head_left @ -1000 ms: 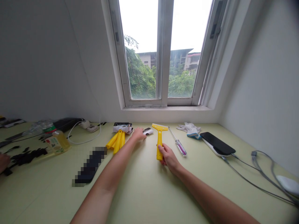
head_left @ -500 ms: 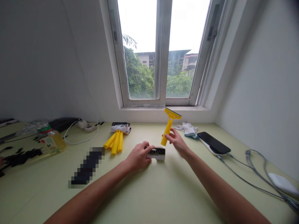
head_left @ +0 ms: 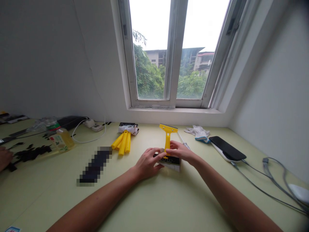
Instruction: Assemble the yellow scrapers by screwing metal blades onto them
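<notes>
A yellow scraper [head_left: 167, 139] stands nearly upright with its wide blade head at the top. My right hand [head_left: 180, 150] has its fingers closed around the lower handle. Below it, my left hand [head_left: 150, 161] pinches a black-and-white packaging card [head_left: 174, 163] close to the table. The handle's lower end meets the top of the card; whether it is inside is hidden by my fingers. Just behind the right hand lies a screwdriver [head_left: 185, 144] with a thin metal shaft, partly covered.
Several yellow-handled scrapers [head_left: 123, 143] lie back left. Further left are a yellow-liquid bottle [head_left: 63, 140], black pieces [head_left: 33, 154] and another person's hand [head_left: 4, 158]. A pixelated dark object [head_left: 94, 166] lies nearer. Gloves [head_left: 199, 132], a phone [head_left: 228, 148] and cables [head_left: 272, 174] are right.
The scraper has come down and left, from apart to meeting the card. The card has tilted. The screwdriver and the other person's hand now show, and the view has shifted slightly.
</notes>
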Demonstrator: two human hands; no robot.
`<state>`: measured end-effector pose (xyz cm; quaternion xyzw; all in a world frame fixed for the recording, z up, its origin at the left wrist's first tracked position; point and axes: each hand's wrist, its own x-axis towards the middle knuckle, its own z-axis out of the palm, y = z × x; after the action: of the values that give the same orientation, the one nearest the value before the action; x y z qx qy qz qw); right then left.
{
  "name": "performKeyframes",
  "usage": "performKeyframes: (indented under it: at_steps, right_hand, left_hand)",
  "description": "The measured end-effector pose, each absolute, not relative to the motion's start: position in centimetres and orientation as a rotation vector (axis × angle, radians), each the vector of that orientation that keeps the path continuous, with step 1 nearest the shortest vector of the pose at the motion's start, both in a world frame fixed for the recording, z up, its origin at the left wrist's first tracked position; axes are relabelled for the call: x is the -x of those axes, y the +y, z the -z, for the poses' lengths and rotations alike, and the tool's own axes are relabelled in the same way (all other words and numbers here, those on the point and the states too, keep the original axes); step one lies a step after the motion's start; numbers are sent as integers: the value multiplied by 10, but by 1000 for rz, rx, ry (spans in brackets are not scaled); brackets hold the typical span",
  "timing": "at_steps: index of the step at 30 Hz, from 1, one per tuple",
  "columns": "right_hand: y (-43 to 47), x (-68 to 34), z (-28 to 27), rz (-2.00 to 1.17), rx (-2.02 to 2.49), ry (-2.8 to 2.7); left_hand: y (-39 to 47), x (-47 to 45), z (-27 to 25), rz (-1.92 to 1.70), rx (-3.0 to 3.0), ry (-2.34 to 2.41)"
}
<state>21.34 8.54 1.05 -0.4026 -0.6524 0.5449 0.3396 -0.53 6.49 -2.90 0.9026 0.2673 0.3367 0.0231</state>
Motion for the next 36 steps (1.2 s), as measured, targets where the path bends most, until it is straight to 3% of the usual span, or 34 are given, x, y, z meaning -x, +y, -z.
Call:
performKeyframes:
  at_steps: [12,20,36]
  right_hand:
    - [77,-215,-8,-1469,1019,-1679]
    - [72,-207,-7,-1456,998,-1687]
    - [63,-189,-7,-1490,950,-1678]
  left_hand:
    - [71,5,32,-988,-1419,687]
    - [51,-3,23,-873,-1202,598]
    - [41,-18,22,-1295,-1062,747]
